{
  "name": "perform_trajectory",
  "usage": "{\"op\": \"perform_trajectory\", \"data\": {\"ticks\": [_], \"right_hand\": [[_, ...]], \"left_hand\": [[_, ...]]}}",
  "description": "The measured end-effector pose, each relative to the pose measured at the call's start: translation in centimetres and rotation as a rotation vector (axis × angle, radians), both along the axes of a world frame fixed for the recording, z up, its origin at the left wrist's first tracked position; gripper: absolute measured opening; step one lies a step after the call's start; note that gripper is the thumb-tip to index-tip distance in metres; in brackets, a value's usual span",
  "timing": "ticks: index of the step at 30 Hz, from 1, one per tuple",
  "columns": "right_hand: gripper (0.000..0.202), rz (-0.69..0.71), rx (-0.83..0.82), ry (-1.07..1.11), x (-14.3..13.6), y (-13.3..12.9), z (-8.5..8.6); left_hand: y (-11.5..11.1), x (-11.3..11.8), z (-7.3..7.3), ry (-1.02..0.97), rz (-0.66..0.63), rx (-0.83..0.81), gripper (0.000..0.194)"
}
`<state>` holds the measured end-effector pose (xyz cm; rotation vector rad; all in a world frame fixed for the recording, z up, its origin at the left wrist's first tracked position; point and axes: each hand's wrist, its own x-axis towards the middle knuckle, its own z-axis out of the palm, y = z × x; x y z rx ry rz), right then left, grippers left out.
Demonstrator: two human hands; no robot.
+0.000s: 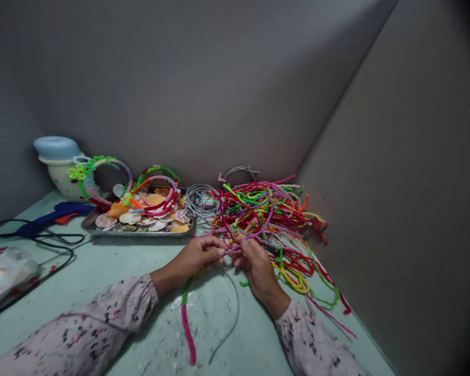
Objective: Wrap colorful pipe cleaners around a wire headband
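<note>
Both hands meet over the middle of the table, fingers pinched on a purple pipe cleaner (232,251). My left hand (201,254) is closed on it from the left, and my right hand (255,261) grips it from the other side. Below the left hand hangs a curved strip wrapped in green and pink pipe cleaner (188,334). A bare grey wire (235,308) curves down from between the hands toward the table; whether it joins the wrapped strip is hidden by the fingers. Just beyond the hands lies a large heap of coloured pipe cleaners (266,209).
A metal tray (141,234) of seashells stands behind, with wrapped rings (131,177) leaning on it. Coiled grey wire (198,201) lies beside it. At left are a blue glue gun (55,214), its black cable (62,243), a plastic bag (10,274) and a blue-lidded container (60,167).
</note>
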<state>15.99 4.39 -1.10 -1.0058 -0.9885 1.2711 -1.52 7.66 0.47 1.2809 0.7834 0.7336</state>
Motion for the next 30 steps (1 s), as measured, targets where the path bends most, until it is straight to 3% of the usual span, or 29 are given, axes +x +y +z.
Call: {"op": "perform_trajectory", "data": {"ticks": [4,23,30], "right_hand": [[0.025,0.018,-0.015,-0.114,-0.18,-0.18,-0.28],[0.03,-0.121,0.021,-0.067,0.15,0.22,-0.58],[0.03,0.023,0.01,-0.171,-0.3,-0.25,0.04]], "left_hand": [[0.09,-0.05,-0.12,-0.046,-0.025,-0.032,0.029],[0.26,-0.01,-0.64,0.016,-0.072,-0.007,0.029],[0.25,-0.04,-0.88,0.022,-0.053,0.019,0.029]]}}
